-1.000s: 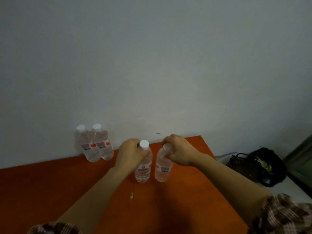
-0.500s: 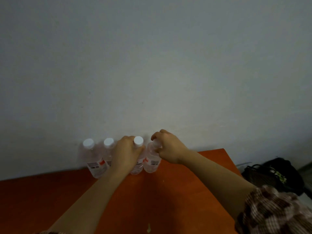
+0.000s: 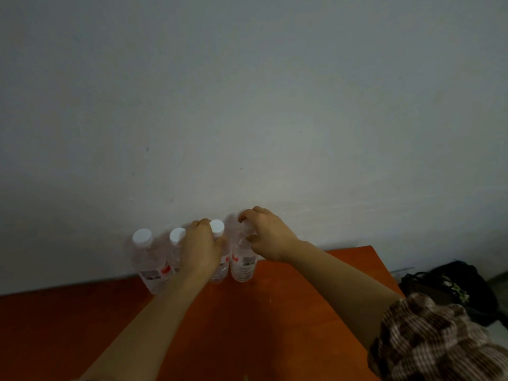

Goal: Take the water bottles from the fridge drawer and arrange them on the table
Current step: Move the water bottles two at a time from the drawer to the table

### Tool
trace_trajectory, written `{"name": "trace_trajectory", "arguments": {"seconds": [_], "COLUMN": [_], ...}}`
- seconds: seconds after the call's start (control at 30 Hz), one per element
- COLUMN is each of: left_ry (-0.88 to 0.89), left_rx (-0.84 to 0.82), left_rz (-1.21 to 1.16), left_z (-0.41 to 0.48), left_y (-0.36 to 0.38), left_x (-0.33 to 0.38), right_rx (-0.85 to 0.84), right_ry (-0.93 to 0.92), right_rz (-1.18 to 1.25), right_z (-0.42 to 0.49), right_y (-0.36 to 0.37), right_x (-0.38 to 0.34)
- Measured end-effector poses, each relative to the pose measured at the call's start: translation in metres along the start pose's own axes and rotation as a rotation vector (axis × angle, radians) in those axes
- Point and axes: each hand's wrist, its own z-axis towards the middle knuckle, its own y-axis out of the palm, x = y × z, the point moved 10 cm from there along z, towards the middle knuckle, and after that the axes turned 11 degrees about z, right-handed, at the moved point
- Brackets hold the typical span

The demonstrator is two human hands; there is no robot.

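Observation:
Several clear water bottles with white caps stand in a row at the back of the orange table (image 3: 247, 320), against the wall. The leftmost bottle (image 3: 149, 266) and the second bottle (image 3: 176, 243) stand free. My left hand (image 3: 202, 250) is wrapped around the neck of the third bottle (image 3: 218, 231), which stands upright. My right hand (image 3: 265, 233) grips the top of the fourth bottle (image 3: 242, 266), hiding its cap. Both held bottles rest on the table beside the others.
A grey wall (image 3: 247, 105) rises directly behind the bottles. Off the table's right edge, a black bag (image 3: 450, 287) lies on a lower surface. My checked sleeve (image 3: 428, 339) fills the lower right.
Both hands carried their bottles from the middle of the table back to the wall, setting them in line to the right of the two standing bottles.

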Motion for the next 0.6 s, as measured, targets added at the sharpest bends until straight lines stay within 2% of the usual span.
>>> {"name": "trace_trajectory", "arguments": {"seconds": [0.37, 0.6], "left_ry": [0.006, 0.125], "left_rx": [-0.120, 0.026], "left_rz": [-0.029, 0.074], "left_z": [-0.016, -0.070], "left_y": [-0.001, -0.015], "left_x": [0.007, 0.049], "right_rx": [0.021, 0.066], "right_ry": [0.144, 0.190], "right_rz": [0.095, 0.059], "right_z": [-0.016, -0.082], "right_y": [-0.001, -0.021], "right_x": [0.010, 0.019]}}
